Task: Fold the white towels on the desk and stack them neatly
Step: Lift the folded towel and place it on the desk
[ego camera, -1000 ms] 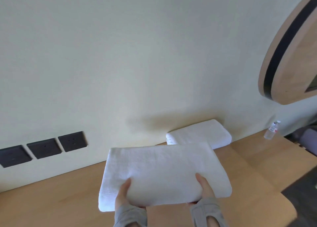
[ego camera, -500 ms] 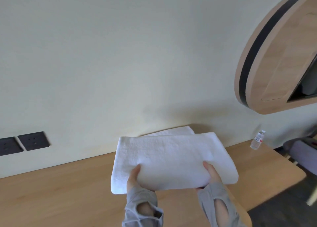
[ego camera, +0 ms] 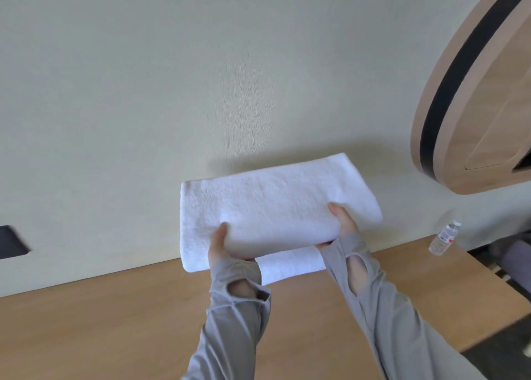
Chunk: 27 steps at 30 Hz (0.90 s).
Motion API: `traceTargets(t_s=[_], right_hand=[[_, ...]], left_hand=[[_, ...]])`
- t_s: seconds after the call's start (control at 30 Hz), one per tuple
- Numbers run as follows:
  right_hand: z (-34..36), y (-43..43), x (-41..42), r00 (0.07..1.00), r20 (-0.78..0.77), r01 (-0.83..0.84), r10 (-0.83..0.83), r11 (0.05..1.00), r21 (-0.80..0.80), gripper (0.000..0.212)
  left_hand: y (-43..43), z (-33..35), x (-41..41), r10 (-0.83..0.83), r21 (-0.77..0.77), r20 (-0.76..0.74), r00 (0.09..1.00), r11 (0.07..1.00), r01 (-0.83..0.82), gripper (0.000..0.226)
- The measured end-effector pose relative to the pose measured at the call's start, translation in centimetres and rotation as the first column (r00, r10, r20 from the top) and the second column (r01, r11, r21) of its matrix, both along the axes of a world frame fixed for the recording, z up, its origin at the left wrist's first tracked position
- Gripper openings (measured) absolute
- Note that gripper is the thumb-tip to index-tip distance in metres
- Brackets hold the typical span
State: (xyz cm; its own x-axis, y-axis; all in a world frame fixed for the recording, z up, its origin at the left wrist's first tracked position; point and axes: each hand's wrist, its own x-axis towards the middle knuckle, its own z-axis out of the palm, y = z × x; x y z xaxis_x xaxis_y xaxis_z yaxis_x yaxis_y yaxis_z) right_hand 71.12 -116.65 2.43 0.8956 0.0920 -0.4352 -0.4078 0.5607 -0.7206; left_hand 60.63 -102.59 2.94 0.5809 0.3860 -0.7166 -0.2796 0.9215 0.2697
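Observation:
A folded white towel [ego camera: 267, 204] is held in the air over the back of the wooden desk [ego camera: 115, 316], close to the wall. My left hand [ego camera: 219, 243] grips its near edge left of centre, thumb on top and fingers hidden beneath. My right hand [ego camera: 343, 221] grips the near edge further right in the same way. Directly below lies a second folded white towel [ego camera: 290, 264] on the desk; only its near strip shows between my wrists, the rest is hidden.
A small clear water bottle [ego camera: 444, 237] stands at the desk's back right. A round wooden wall fixture [ego camera: 471, 92] with a black band hangs at upper right. A dark wall socket [ego camera: 11, 243] shows at the left edge. The desk's right edge drops off near a grey seat [ego camera: 514, 253].
Both hands have carried the folded towel away from me and to the right, until it hangs over the towel lying by the wall. The view has swung right.

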Motion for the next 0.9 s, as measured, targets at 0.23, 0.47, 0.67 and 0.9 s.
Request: traceTargets(t_s=[0.23,0.47,0.67,0.9], right_hand=[[-3.5,1.4,6.6,0.997,-0.038,-0.061,0.063,0.997,0.055,0.017],[-12.6,1.5,9.8,0.990,-0.142,0.014,0.003,0.993,0.118,0.025],[-18.6,1.3,10.4,0.953,-0.294,0.077,-0.065,0.997,0.029,0.051],[-18.1,-4.5,14.6,0.956,-0.282,-0.021,-0.082,0.939,-0.343,0.066]], left_hand=[[1.3,-3.4,6.2,0.085,0.030,0.014,0.996,0.996,-0.086,0.041],[0.9,-11.6,10.4,0.168,0.037,-0.119,0.979,0.986,-0.164,0.045],[0.0,-16.9,11.5,0.241,0.112,-0.282,0.929,0.970,-0.218,0.061],[3.8,-17.6,7.3,0.102,0.209,-0.198,0.975,0.976,-0.060,0.078]])
